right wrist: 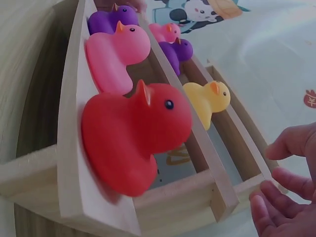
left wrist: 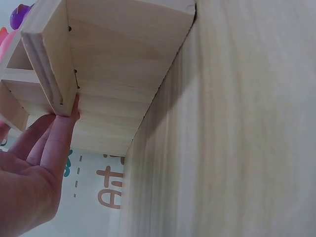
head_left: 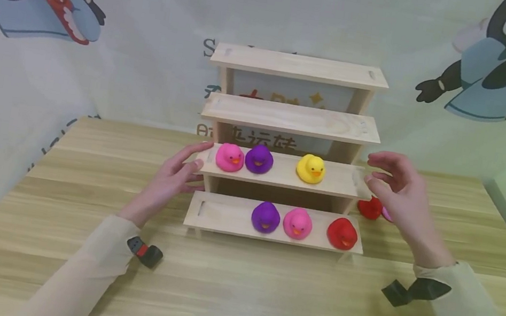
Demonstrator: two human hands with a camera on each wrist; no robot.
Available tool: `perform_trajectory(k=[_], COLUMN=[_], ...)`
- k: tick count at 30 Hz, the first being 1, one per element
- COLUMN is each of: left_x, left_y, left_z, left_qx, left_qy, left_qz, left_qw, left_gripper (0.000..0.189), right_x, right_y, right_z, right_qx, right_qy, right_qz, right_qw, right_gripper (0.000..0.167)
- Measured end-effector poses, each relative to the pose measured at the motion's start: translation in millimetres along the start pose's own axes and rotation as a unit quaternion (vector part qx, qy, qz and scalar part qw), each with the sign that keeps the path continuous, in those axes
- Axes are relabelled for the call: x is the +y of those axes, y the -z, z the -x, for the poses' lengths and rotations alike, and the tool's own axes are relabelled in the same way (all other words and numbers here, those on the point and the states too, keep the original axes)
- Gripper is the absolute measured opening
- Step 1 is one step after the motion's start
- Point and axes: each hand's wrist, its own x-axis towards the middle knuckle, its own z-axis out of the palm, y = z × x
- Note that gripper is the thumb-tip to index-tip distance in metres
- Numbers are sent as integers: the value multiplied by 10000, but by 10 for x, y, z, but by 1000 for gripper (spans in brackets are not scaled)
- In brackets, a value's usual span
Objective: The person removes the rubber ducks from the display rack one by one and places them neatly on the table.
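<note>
A wooden tiered shelf holds rubber ducks on its two lower boards. On the bottom board sit a purple duck, a pink duck and a red duck. The board above bears a pink duck, a purple duck and a yellow duck. My left hand touches that board's left end with extended fingers. Beside its right end hovers my right hand, fingers loosely bent and apart, holding nothing.
On the table, right of the shelf, lies another red duck with a pinkish thing partly hidden by my right hand. A printed cloth hangs behind the shelf and along the sides.
</note>
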Motion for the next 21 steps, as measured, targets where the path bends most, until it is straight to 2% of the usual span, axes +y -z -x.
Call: perform_trajectory(k=[4, 10, 21], left_x=[4, 23, 22], left_y=[4, -1, -2], left_z=[-2, 3, 5], left_qx=[11, 42, 105], left_qy=[20, 31, 170], left_qz=[-30, -47, -234], left_qw=[10000, 10000, 9995], left_gripper=[47, 47, 47], right_x=[-32, -69, -175], right_y=[-82, -200, -390], right_z=[-36, -86, -178], right_qx=[-396, -918, -1512], right_qy=[56, 194, 285], right_qz=[179, 159, 371], right_qw=[9990, 9955, 9874], right_gripper=[40, 40, 43])
